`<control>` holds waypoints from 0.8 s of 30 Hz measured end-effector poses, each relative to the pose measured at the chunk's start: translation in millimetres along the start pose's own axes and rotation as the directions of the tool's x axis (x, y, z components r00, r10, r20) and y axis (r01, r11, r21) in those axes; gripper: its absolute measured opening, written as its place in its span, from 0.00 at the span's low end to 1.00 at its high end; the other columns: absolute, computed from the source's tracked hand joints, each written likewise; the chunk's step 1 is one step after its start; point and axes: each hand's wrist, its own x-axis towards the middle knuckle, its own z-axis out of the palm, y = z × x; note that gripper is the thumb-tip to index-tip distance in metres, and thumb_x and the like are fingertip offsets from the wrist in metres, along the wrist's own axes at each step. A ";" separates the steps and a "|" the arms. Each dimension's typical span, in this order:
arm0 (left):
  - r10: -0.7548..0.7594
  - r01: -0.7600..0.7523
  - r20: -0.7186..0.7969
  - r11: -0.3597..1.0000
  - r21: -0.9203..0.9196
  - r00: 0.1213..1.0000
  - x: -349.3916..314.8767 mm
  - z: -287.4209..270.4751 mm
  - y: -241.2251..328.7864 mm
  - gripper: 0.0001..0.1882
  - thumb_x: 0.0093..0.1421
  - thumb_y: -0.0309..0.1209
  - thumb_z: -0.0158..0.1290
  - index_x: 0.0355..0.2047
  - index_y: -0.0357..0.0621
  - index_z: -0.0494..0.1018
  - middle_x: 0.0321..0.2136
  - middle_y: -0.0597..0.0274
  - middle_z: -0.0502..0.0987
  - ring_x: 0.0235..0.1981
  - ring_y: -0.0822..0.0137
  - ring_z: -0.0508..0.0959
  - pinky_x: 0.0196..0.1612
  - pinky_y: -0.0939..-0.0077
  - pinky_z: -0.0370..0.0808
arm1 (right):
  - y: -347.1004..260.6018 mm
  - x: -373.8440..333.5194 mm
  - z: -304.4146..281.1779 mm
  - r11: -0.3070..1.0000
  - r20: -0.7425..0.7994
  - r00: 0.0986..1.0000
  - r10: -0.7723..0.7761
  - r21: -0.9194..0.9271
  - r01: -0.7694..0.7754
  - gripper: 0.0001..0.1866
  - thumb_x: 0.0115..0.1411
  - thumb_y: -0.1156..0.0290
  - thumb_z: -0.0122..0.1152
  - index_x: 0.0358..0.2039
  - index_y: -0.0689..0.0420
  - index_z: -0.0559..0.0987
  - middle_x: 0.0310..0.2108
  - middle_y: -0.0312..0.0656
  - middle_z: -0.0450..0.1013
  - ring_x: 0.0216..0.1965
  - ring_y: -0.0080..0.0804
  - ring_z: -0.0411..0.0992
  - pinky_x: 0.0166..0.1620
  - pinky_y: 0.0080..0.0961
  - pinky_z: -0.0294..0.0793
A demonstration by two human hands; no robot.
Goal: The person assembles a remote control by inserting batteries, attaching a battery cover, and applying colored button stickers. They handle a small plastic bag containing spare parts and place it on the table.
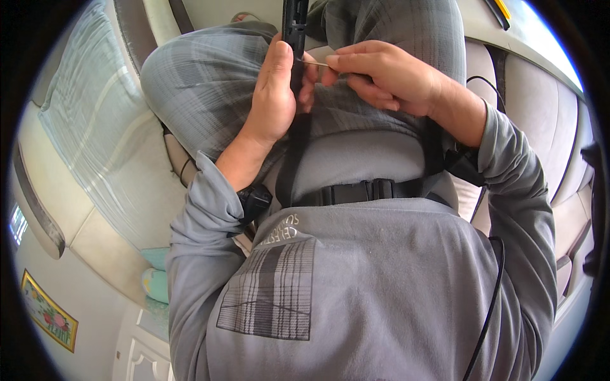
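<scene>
My left hand [273, 98] is wrapped round a long, narrow black object [294, 26] seen edge-on, with small slots along its side; I cannot tell its kind. The thumb lies along the near side, and fingertips show on the far side. My right hand [397, 76] pinches a thin, pale metal rod-like tool [316, 63] between thumb and forefinger. Its tip points left and meets or nearly meets the edge of the black object, close to my left fingers. Both hands are above my lap, over the grey plaid trousers [210, 79].
A light sofa [537, 120] is around me, with a pale blue-green cover [101, 127] on the left. At the top right, a table [540, 28] carries a black and yellow tool [498, 14]. A black strap with a buckle [359, 192] crosses my waist; a black cable [495, 305] runs down my right side.
</scene>
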 end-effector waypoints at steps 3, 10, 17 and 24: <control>0.066 -0.064 -0.053 0.997 0.046 0.996 10.0 0.7 -3.1 0.30 0.76 0.57 0.32 0.39 0.43 0.70 0.29 0.64 0.73 0.19 0.77 0.63 0.21 0.80 0.63 | -6.0 7.8 -3.1 0.999 -0.036 0.999 -0.033 -0.024 0.032 0.17 0.76 0.60 0.47 0.46 0.58 0.80 0.12 0.30 0.64 0.10 0.14 0.58 0.16 0.16 0.55; -0.048 0.035 -0.089 0.989 -0.144 0.995 0.7 -2.7 -6.7 0.30 0.76 0.57 0.33 0.40 0.42 0.71 0.29 0.67 0.72 0.19 0.78 0.62 0.21 0.80 0.62 | 5.7 17.2 12.3 0.160 0.115 0.709 -0.696 -0.937 0.310 0.08 0.67 0.69 0.59 0.44 0.57 0.80 0.20 0.43 0.75 0.22 0.38 0.78 0.25 0.33 0.75; -0.097 0.079 -0.054 0.958 -0.275 0.994 -0.1 -4.0 -0.9 0.21 0.76 0.50 0.40 0.42 0.44 0.70 0.30 0.68 0.71 0.19 0.78 0.63 0.21 0.80 0.63 | -9.0 15.7 13.3 -0.199 0.315 0.563 -0.764 -0.945 0.259 0.11 0.58 0.74 0.63 0.42 0.56 0.77 0.25 0.41 0.79 0.27 0.41 0.81 0.28 0.35 0.78; -0.066 0.059 -0.007 0.935 -0.351 0.998 5.3 -1.2 10.9 0.05 0.72 0.33 0.50 0.42 0.46 0.69 0.30 0.68 0.71 0.19 0.79 0.64 0.22 0.82 0.64 | -9.6 8.2 20.5 0.167 0.078 0.658 -0.749 -0.939 0.301 0.08 0.66 0.71 0.59 0.44 0.58 0.77 0.22 0.47 0.76 0.27 0.47 0.78 0.29 0.38 0.76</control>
